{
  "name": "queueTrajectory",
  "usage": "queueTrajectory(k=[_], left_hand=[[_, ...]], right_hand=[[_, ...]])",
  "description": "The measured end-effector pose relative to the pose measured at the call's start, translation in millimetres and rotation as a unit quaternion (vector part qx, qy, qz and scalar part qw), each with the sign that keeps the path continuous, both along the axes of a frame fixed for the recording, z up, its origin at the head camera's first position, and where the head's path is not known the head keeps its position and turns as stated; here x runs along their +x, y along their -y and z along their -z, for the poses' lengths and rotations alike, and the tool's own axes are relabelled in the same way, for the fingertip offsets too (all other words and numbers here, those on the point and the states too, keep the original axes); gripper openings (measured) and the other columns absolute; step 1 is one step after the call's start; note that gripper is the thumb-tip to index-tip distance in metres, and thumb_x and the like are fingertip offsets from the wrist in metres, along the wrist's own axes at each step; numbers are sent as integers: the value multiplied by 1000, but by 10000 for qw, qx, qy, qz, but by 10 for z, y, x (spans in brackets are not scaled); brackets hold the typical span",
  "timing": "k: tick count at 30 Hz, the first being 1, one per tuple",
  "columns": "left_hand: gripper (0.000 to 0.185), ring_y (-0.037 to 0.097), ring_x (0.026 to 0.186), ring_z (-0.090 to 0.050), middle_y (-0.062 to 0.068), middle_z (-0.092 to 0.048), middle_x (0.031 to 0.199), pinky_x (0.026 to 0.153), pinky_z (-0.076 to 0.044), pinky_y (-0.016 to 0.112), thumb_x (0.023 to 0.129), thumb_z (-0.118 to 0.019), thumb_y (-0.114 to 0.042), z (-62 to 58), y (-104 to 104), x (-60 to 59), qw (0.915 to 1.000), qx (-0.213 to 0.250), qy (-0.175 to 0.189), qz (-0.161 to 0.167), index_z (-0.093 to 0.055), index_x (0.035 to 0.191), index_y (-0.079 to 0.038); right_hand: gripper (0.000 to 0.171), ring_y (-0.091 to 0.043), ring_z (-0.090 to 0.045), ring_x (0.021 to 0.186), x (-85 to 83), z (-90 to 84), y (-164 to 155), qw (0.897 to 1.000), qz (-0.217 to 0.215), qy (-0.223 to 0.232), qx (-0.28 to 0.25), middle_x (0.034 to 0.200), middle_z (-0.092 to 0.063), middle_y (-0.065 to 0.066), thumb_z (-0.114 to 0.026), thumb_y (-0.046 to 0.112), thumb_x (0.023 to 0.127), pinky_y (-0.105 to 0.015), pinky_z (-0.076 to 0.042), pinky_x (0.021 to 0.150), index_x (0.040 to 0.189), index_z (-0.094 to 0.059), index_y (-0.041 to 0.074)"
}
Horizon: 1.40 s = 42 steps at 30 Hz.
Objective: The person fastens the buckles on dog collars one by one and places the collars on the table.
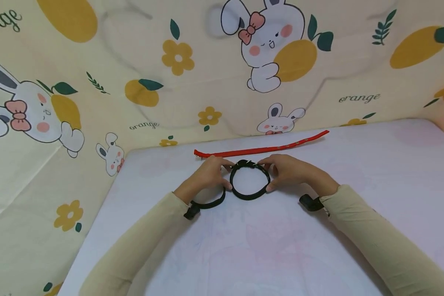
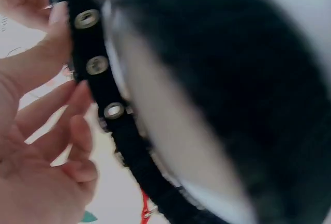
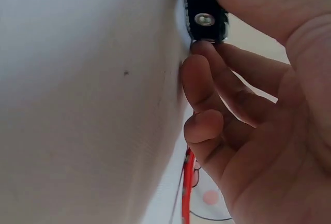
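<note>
Both hands hold a black buckled collar (image 1: pixel 248 197), bent into a ring, in the middle of the head view. My left hand (image 1: pixel 210 174) grips its left side, thumb near the front and fingers behind. On the opposite side, my right hand (image 1: pixel 290 170) pinches it between thumb and fingers. Metal eyelets line the black band in both wrist views. A second black ring-shaped collar (image 1: pixel 211 204) sits to the left, partly hidden by my left hand and wrist.
A red strap (image 1: pixel 259 151) with metal eyelets lies behind the hands, near the back of the white table (image 1: pixel 251 246). A printed cloth (image 1: pixel 214 90) with rabbits and oranges hangs behind and along the left. Small black devices (image 1: pixel 311 202) are worn on both wrists.
</note>
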State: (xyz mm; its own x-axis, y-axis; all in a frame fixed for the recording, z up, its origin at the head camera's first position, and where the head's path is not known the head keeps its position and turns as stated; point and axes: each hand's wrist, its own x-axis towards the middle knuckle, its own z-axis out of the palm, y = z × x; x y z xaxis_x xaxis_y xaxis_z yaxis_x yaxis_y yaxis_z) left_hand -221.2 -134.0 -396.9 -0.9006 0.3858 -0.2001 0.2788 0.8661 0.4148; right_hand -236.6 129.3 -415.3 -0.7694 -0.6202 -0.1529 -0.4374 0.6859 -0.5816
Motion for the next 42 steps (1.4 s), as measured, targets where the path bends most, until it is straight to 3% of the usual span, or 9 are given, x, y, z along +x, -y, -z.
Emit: queueTrajectory(k=[8, 13, 16, 19, 21, 24, 28, 34, 42], left_hand=[[47, 27, 113, -57, 7, -68, 125, 96, -49, 39, 81, -84, -25, -114, 247, -104, 9987, 333, -187, -348, -70, 124, -13], [27, 28, 99, -56, 10, -68, 113, 83, -50, 37, 85, -80, -18, -100, 597, -167, 9826, 868, -1188, -1130, -75, 110, -10], [28, 28, 99, -57, 11, -68, 108, 85, -50, 38, 85, -80, -21, -57, 793, -190, 9725, 17, -2120, -966, -74, 109, -8], [33, 29, 100, -58, 10, -68, 105, 91, -50, 41, 84, -81, -28, 23, 967, -189, 9448, -1332, -2950, -503, -72, 108, -7], [37, 30, 102, -58, 11, -68, 106, 93, -50, 42, 84, -80, -33, 88, 1059, -191, 9230, -2000, -3282, -178, -71, 108, -7], [45, 30, 105, -58, 12, -68, 110, 93, -49, 43, 85, -77, -40, 187, 1151, -221, 9111, -2331, -3398, 75, -69, 113, -6], [54, 32, 113, -57, 13, -66, 117, 101, -48, 45, 88, -73, -45, 243, 1178, -272, 9302, -1925, -3125, 25, -65, 122, -5], [56, 30, 111, -58, 12, -65, 116, 103, -48, 45, 90, -71, -43, 240, 1152, -337, 9682, -822, -2311, -484, -61, 130, -5], [45, 26, 101, -59, 8, -66, 111, 94, -52, 42, 93, -70, -37, 288, 1173, -389, 9796, -349, -1831, -748, -65, 128, -10]], right_hand=[[92, -27, -58, 106, -52, -138, -128, 9997, 193, 17, 170, 133, -60, -13, -85, 27, 80, -42, -50, 90, 153, -34, 6], [71, -36, -55, 116, -171, -220, -431, 9914, 1050, -775, -22, 137, -53, -19, -69, 22, 93, -54, -48, 96, 153, -33, 7], [57, -39, -51, 117, -244, -213, -633, 9739, 1579, -1633, -1, 133, -51, -22, -65, 18, 95, -57, -47, 95, 146, -44, 6], [45, -41, -47, 118, -296, -175, -819, 9524, 1773, -2476, 102, 130, -52, -23, -65, 17, 95, -58, -45, 96, 136, -53, 2], [39, -42, -46, 118, -329, -137, -934, 9378, 1715, -3015, 119, 126, -55, -24, -66, 15, 94, -57, -43, 97, 129, -57, 0], [33, -43, -49, 113, -406, -84, -1099, 9103, 1458, -3873, 78, 119, -59, -25, -68, 13, 92, -57, -44, 95, 120, -61, -2], [31, -44, -51, 111, -517, -29, -1312, 8826, 1124, -4552, 343, 115, -61, -25, -67, 15, 90, -58, -45, 92, 114, -62, -4], [46, -47, -44, 122, -584, -6, -1538, 9263, 1151, -3386, 1186, 129, -55, -26, -58, 34, 98, -63, -35, 101, 128, -56, -1], [45, -40, -54, 111, -578, 2, -1477, 9488, 875, -2799, 1172, 122, -60, -22, -70, 29, 93, -58, -45, 96, 127, -59, 3]])
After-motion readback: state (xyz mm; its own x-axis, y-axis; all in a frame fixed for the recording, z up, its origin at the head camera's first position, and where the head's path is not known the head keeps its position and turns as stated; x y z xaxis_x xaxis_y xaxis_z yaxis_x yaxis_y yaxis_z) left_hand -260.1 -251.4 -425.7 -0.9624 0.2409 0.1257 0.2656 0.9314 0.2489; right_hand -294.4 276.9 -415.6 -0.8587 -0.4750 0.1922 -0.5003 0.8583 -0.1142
